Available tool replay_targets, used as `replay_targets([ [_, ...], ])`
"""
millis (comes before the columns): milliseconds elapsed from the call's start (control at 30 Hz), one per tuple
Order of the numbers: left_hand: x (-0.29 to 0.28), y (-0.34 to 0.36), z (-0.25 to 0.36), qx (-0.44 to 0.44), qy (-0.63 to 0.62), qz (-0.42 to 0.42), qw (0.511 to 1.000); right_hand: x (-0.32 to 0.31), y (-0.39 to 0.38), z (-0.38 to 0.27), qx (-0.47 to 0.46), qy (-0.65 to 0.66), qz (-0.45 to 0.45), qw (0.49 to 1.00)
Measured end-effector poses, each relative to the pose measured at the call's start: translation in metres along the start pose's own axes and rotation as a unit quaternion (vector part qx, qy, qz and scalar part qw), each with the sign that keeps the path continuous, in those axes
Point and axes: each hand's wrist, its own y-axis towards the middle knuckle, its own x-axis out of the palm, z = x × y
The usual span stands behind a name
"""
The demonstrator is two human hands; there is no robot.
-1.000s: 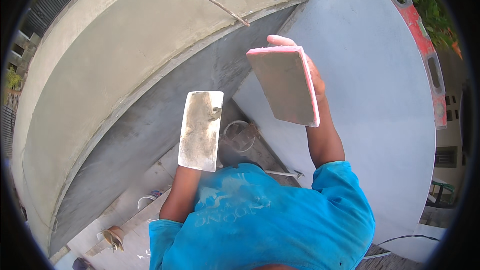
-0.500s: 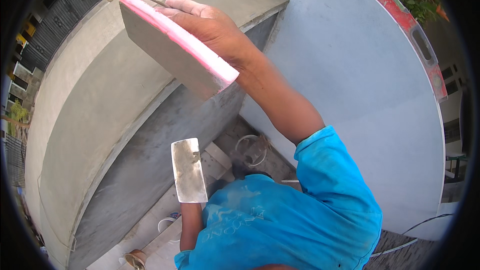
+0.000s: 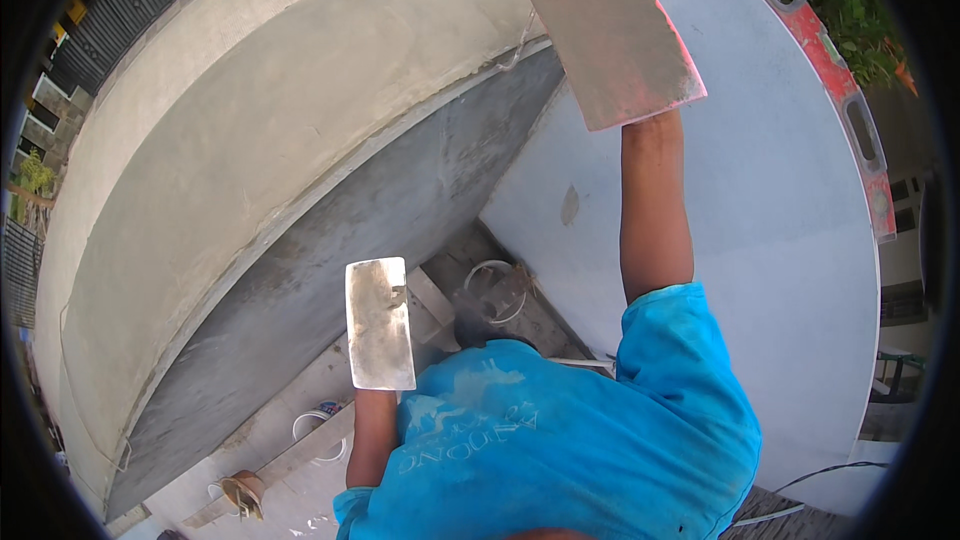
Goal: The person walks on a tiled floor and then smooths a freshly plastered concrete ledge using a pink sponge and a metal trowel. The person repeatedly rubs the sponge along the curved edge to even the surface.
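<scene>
Dark grey wall (image 3: 400, 180) meets pale blue wall (image 3: 770, 200) behind pink-edged board (image 3: 612, 35), white-edged board (image 3: 380, 325); both hands' fingers hidden, grip unclear

the pale floor (image 3: 300, 492) bears a white pail (image 3: 312, 422), partly crossed by a plank (image 3: 298, 456) whose contact with the floor is unclear; a brown container (image 3: 243, 493) sits by the plank's lower end; farther off, a white tub (image 3: 490, 264) stands near a pale slab (image 3: 430, 297)

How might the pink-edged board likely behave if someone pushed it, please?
The pink-edged board is probably stiff, since its broad face looks flat, without sagging. It may be fairly light for its size, being held up by one outstretched right arm.
</scene>
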Motion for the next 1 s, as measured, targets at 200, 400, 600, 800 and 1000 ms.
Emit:
replay_targets([
  [200, 0.064, -0.009, -0.013, -0.041, -0.075, -0.048, 0.995, 0.008, -0.049, 0.006, 0.066, -0.129, 0.069, 0.987],
  [400, 0.131, 0.018, -0.038, -0.13, -0.054, -0.281, 0.949, -0.007, -0.038, 0.007, 0.098, -0.06, -0.011, 0.993],
  [600, 0.175, 0.045, -0.054, -0.203, -0.119, -0.363, 0.902, 0.012, -0.039, 0.004, 0.152, -0.042, 0.048, 0.986],
  [800, 0.198, 0.05, -0.055, -0.212, -0.095, -0.383, 0.894, -0.004, -0.04, 0.02, 0.174, 0.136, -0.071, 0.973],
  [1000, 0.203, 0.059, -0.047, -0.185, -0.082, -0.375, 0.905, 0.036, -0.05, 0.038, 0.196, 0.211, -0.122, 0.95],
])
